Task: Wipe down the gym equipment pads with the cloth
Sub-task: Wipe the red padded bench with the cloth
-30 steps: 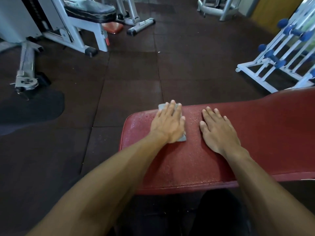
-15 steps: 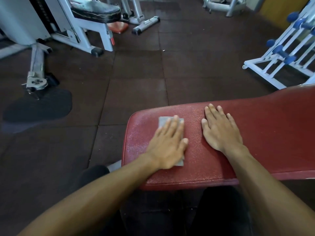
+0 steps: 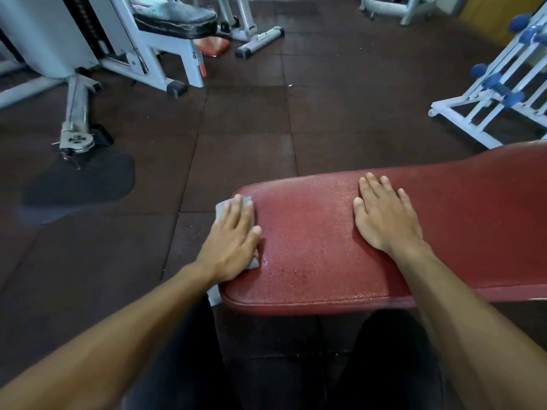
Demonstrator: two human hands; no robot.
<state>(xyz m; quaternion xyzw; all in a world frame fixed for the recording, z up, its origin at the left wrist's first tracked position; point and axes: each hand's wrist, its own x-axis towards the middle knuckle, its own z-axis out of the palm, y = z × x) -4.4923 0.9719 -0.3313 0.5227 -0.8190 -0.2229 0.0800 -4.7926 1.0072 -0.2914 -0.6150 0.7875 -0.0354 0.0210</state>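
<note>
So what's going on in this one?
A person is wiping a red bench pad in a gym. The left hand presses a grey cloth flat at the pad's left end, partly over the edge. The right hand rests flat and empty on the pad, apparently bracing.

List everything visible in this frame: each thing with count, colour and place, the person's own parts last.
bench pad: one, red, speckled with droplets, centre right
cloth: one, grey, at the pad's left end, partly over the edge
floor tiles: many, dark brown, throughout
dark patch: one, blackish, on the floor at left
weight machine: one, white frame, top left
black seat pad: one, on that machine
dumbbell rack: one, white with blue ends, top right
left hand: one, flat on the cloth
right hand: one, flat on the bare pad
</note>
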